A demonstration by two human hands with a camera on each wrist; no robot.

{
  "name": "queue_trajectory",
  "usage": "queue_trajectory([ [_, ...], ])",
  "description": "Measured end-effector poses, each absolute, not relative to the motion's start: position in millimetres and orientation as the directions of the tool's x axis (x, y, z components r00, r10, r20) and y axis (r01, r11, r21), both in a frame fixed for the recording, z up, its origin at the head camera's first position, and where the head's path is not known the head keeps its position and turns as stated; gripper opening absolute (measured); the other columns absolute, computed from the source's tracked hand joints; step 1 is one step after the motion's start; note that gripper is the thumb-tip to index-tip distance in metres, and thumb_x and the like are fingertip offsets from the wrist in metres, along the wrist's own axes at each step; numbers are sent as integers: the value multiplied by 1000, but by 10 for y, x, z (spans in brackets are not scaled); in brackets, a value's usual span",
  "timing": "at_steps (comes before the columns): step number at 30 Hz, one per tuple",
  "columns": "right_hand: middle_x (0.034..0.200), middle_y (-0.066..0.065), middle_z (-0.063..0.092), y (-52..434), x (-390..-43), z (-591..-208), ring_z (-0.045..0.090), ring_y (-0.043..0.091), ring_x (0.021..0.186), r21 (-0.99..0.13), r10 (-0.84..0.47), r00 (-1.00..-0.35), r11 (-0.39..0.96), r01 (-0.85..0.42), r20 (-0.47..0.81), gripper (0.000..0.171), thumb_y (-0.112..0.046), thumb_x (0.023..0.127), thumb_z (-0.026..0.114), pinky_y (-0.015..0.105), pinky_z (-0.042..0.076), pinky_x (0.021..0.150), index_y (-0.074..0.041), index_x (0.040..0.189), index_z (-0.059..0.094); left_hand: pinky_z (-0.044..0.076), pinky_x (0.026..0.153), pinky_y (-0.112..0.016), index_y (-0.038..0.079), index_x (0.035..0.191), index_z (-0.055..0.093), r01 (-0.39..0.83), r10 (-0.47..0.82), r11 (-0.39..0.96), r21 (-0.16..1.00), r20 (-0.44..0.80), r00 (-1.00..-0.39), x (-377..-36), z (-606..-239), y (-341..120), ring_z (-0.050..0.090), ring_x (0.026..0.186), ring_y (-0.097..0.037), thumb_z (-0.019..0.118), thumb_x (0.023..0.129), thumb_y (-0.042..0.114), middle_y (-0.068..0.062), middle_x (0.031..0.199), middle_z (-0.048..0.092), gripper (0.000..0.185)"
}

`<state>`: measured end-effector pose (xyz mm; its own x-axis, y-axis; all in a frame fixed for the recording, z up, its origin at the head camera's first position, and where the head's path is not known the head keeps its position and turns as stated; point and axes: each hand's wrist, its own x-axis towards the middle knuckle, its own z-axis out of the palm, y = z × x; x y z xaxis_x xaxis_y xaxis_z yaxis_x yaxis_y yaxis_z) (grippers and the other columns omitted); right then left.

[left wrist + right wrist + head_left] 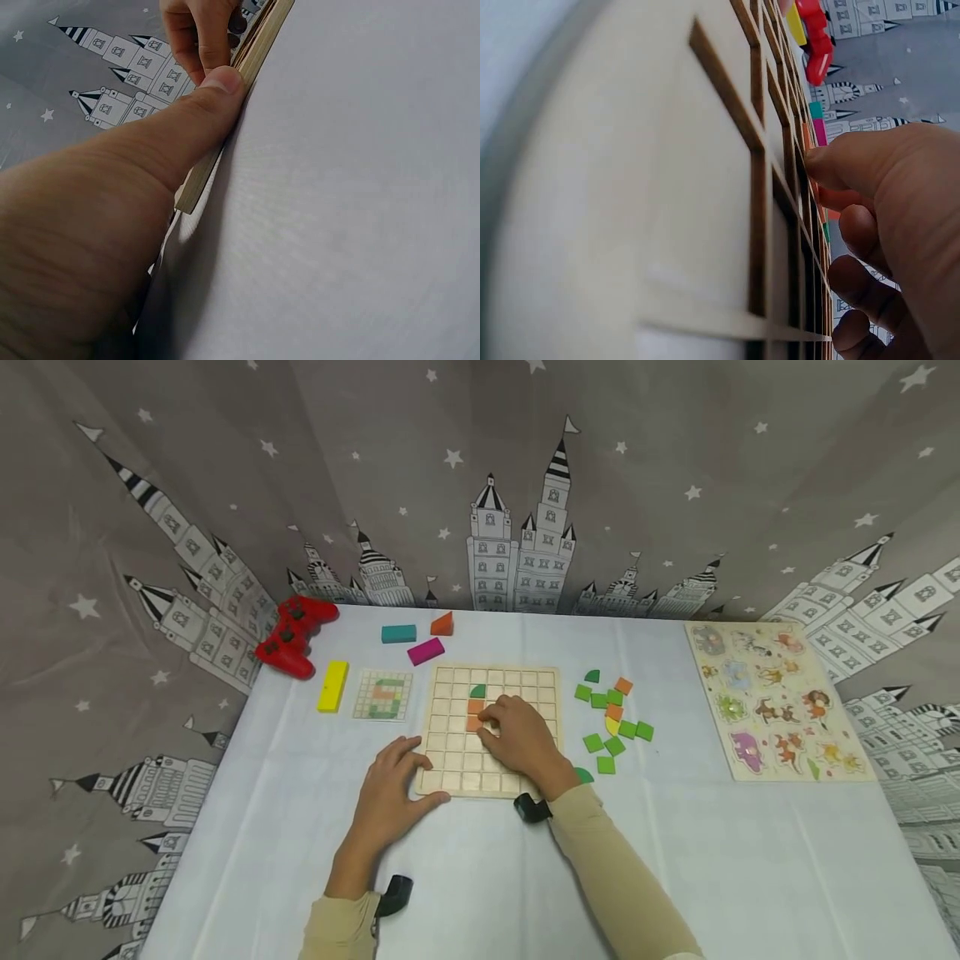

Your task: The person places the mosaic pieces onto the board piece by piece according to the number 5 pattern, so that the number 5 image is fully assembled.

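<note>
A wooden grid board lies flat on the table. One green quarter-round tile sits in it, above orange square tiles in the same column. My right hand is over the board's middle, thumb and index finger pinching the lowest orange square tile. The right wrist view shows that thumb low beside the orange. At the board's near left corner, my left hand spreads around the edges. Its thumb rests against the front edge in the left wrist view.
Right of the board lie loose green tiles, orange ones and a yellow one. A pattern card, coloured blocks and a red game controller are to the left and back. An animal puzzle board lies far right.
</note>
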<state>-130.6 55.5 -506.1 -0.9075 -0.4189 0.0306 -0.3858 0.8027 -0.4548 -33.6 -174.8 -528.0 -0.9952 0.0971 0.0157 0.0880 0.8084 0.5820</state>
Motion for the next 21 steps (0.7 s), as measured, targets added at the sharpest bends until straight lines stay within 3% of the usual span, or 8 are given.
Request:
queue_trajectory([
  [21,89,-3,66,564,-1303,-5076,54,13,80,-496,-394,-917,786,-370,61,24,-31,96,70,30,48,71,-17,114,77,30,121,-62,21,103,62,80,87,810,580,16,-996,-340,-5268,-1755,33,151,-35,90,74,44,-8,156,48,47],
])
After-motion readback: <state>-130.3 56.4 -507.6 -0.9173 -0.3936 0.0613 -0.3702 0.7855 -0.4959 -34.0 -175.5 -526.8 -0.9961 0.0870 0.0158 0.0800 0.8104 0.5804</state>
